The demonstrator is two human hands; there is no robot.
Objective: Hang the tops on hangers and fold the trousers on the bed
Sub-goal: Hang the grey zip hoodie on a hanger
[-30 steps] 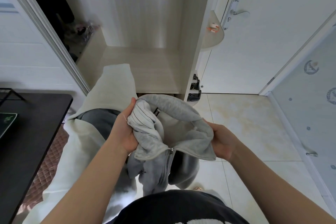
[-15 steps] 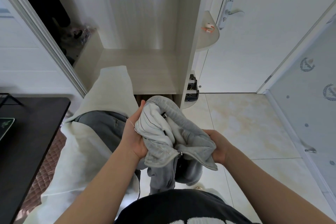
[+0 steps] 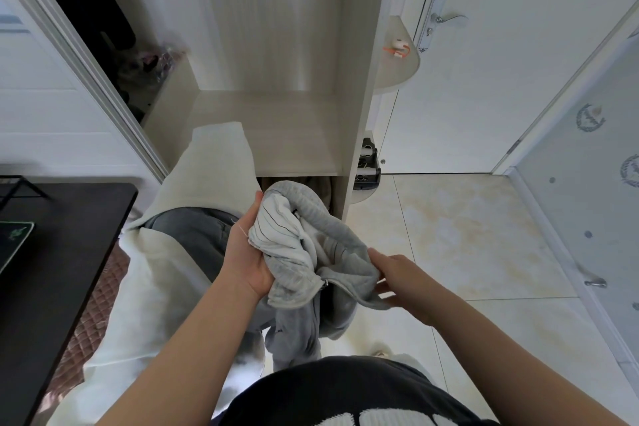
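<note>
I hold a bunched grey zip-up hoodie (image 3: 332, 252) with a white striped lining in front of my waist, its body hanging down toward the floor. My left hand (image 3: 247, 258) grips the bundle at its left side, over the striped lining. My right hand (image 3: 394, 275) pinches the hem beside the zipper on the right. To the left lies a cream top (image 3: 214, 162) draped over the bed, with dark grey trousers (image 3: 193, 235) lying on it. No hanger is visible.
An open wardrobe with a bare shelf (image 3: 266, 128) stands straight ahead. A black desk (image 3: 52, 270) is at the left, a white door (image 3: 484, 79) with a lever handle at the right. Tiled floor (image 3: 466, 235) stretches to the right.
My hands have drawn closer together, bunching the hoodie tighter. The right hand slid left along the hem toward the zipper, and the view moved slightly nearer the wardrobe.
</note>
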